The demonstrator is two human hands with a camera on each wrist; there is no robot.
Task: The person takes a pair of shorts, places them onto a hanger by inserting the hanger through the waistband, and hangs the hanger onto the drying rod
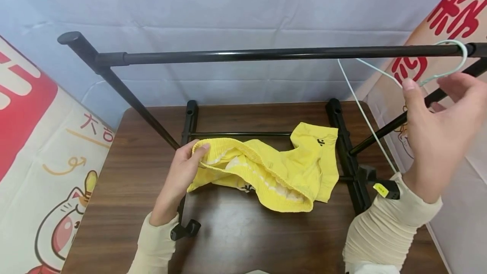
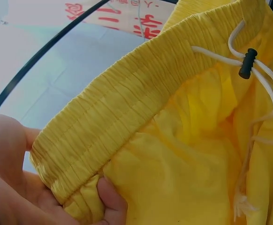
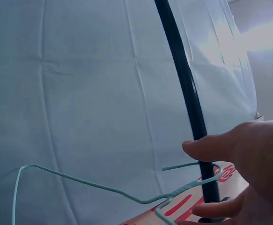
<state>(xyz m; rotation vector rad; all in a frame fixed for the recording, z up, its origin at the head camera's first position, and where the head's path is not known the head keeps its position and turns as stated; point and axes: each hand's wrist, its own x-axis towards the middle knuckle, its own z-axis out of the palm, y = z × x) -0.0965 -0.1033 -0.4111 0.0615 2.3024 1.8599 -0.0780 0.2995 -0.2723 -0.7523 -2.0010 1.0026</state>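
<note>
Yellow shorts [image 1: 323,160] with an elastic waistband lie over the rack's base, crumpled, the waist opening facing up. My left hand [image 1: 179,176] pinches the left end of the waistband between thumb and fingers. In the left wrist view a white drawstring [image 2: 267,84] with a black cord lock [image 2: 247,63] shows inside the waist. A pale green wire hanger [image 3: 103,188] is hooked over the black bar [image 1: 266,54] at its right end. Around the hanger's neck, my right hand [image 1: 445,126] has its thumb and fingers spread apart.
The black rack stands on a brown wooden table [image 1: 125,206], with slanted side posts and two feet [image 1: 348,168]. A pale cloth backdrop [image 1: 228,7] hangs behind. Printed panels [image 1: 49,138] with red characters and cartoons flank both sides.
</note>
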